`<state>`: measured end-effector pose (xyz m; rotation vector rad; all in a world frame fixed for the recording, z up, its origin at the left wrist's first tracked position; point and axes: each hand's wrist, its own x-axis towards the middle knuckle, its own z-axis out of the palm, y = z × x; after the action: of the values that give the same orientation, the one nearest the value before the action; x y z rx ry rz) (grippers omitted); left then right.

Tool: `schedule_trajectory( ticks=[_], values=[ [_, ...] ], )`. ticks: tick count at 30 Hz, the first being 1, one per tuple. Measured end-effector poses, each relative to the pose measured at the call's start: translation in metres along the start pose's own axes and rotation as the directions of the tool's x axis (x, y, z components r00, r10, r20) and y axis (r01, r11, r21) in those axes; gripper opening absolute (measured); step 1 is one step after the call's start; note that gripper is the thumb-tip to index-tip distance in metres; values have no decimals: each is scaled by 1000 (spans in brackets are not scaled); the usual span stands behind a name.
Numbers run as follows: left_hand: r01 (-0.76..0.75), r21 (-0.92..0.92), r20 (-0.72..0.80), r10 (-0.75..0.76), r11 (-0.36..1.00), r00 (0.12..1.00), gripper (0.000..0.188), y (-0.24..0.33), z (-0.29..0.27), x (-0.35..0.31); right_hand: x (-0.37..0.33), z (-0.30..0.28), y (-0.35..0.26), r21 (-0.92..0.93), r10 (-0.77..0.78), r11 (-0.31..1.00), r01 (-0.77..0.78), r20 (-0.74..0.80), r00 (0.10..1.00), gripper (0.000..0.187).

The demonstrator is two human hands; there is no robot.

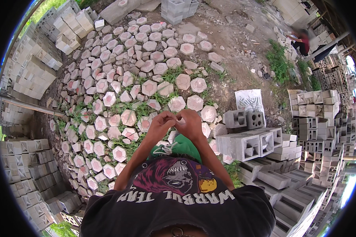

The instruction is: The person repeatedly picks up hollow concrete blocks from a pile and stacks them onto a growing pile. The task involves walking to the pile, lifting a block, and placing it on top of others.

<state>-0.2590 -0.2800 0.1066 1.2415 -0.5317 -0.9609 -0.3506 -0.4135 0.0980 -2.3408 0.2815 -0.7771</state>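
From the head camera, looking straight down, both forearms rise from the lower edge and meet in front of the person's chest. The left hand (159,125) is curled, its fingers bent inward and its fingertips pressed against those of the right hand (190,124), which is curled the same way. Between the two sets of fingertips sits a small pale thing (180,121), pinched by both hands; it is too small to tell what it is. Neither hand is spread open.

Just below the hands, between the forearms, shows a green cloth (178,147) with a white cord, and below that the person's black printed shirt (178,197).

Beyond and to the left of the hands, the ground is covered with pinkish hexagonal paving blocks (146,59), with grass between many of them. To the right of the right hand, near it, stand grey hollow concrete blocks (245,142), with taller stacks further right. Further left of the left hand run more rows of grey blocks (31,71). Far beyond the hands, at the upper right, another person (302,41) crouches on the bare earth.
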Motion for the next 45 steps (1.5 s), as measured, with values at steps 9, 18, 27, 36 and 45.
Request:
schedule_trajectory(
  ticks=[9, 18, 27, 36, 45],
  values=[
    [-62, -77, -35, 59, 995, 998, 25, 41, 40, 70, 82, -58, 49, -111, -281, 957, 269, -109, 954, 45],
    [-9, -135, -84, -2, 991, 996, 24, 40, 14, 110, 118, -31, 78, -45, -263, 965, 259, -108, 959, 42],
    [-162, 332, 124, 128, 929, 984, 19, 54, -55, 200, 184, 15, 116, -109, -96, 989, 98, 25, 995, 35],
    [-106, 520, 193, 4, 847, 981, 21, 108, -181, 293, 301, 96, 126, 135, 234, 948, -289, 321, 918, 23],
    [-54, 370, 192, -19, 927, 981, 22, 120, -262, 348, 380, 149, 131, 201, 290, 888, -414, 455, 842, 28]
  ],
)
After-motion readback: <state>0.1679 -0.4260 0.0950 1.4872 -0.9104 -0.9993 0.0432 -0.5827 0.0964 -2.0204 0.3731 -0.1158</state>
